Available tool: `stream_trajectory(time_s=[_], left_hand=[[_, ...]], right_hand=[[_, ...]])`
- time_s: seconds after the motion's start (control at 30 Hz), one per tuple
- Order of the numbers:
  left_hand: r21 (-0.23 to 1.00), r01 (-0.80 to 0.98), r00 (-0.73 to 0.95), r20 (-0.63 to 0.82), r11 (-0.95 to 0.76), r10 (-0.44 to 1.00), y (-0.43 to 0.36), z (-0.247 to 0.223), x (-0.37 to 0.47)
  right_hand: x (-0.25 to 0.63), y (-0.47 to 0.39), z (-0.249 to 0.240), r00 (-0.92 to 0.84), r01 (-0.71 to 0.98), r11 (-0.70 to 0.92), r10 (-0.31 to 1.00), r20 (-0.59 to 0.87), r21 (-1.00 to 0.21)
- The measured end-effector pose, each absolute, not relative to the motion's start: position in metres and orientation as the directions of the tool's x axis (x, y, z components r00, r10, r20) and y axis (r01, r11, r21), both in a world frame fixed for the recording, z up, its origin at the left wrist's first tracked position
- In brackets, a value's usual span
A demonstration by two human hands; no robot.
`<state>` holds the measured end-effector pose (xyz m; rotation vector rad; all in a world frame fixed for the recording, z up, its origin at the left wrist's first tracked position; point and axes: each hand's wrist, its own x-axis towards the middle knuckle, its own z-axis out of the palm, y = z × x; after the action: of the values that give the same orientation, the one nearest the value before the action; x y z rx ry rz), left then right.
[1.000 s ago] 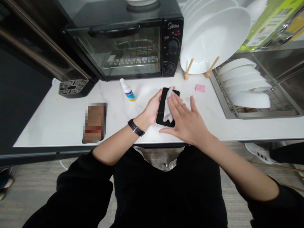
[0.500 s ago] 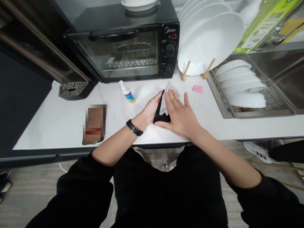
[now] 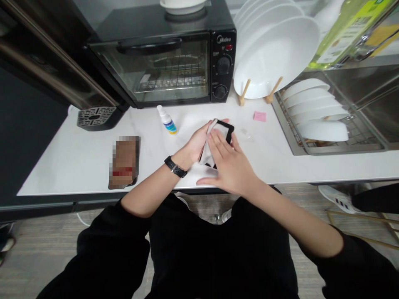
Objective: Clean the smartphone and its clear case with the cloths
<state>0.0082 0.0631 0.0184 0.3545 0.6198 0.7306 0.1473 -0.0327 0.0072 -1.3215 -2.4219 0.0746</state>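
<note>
A black flat device, perhaps a phone or tablet [image 3: 231, 132], is gripped at its left side by my left hand [image 3: 197, 143], a black watch [image 3: 175, 167] on that wrist. My right hand [image 3: 229, 160] presses a pale thin cloth [image 3: 206, 153] flat against the device's face, fingers extended and thumb spread toward me. The cloth covers much of the surface. Behind my left hand, a small white spray bottle [image 3: 168, 122] with a blue and yellow label stands on the white counter [image 3: 149, 153].
A pixelated brown phone-like object [image 3: 124, 162] lies at the left. A toaster oven [image 3: 162, 68] stands behind. White plates [image 3: 274, 58] lean in a rack, beside a sink with bowls [image 3: 324, 129]. A pink note [image 3: 259, 116] lies right. Another person's shoe [image 3: 338, 199] shows lower right.
My right hand and the cloth have moved left and toward me across the device, uncovering its upper right corner. My left hand still holds the device.
</note>
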Motion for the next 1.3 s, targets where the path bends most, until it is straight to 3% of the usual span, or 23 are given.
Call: stream_trajectory(time_s=[0.1,0.33,0.53,0.7,0.9,1.07,1.23,1.3], left_hand=[[0.569,-0.398,0.612,-0.42,0.72,0.67,0.065,0.018,0.006],[0.592,-0.432,0.562,-0.412,0.68,0.717,0.062,0.02,0.011],[0.598,-0.385,0.644,-0.372,0.703,0.669,0.064,0.013,0.006],[0.59,-0.442,0.575,-0.392,0.676,0.718,0.067,0.014,0.01],[0.592,-0.394,0.62,-0.393,0.703,0.679,0.063,0.018,0.01],[0.563,-0.429,0.594,-0.413,0.706,0.69,0.061,0.019,0.013],[0.593,-0.399,0.624,-0.384,0.7,0.681,0.06,0.022,0.007],[0.585,-0.413,0.63,-0.369,0.698,0.683,0.061,0.021,0.007]], right_hand=[[0.155,-0.059,0.003,-0.574,0.751,0.638,0.757,0.311,-0.167],[0.177,-0.026,0.003,-0.401,0.871,0.463,0.863,0.306,-0.165],[0.149,-0.049,0.002,-0.547,0.77,0.613,0.778,0.31,-0.178],[0.162,-0.038,-0.001,-0.408,0.855,0.486,0.846,0.345,-0.181],[0.15,-0.046,0.002,-0.553,0.772,0.619,0.767,0.324,-0.146],[0.16,-0.035,-0.002,-0.391,0.87,0.47,0.84,0.376,-0.147],[0.145,-0.059,-0.002,-0.568,0.769,0.633,0.742,0.355,-0.093],[0.149,-0.059,-0.001,-0.549,0.783,0.614,0.755,0.358,-0.095]])
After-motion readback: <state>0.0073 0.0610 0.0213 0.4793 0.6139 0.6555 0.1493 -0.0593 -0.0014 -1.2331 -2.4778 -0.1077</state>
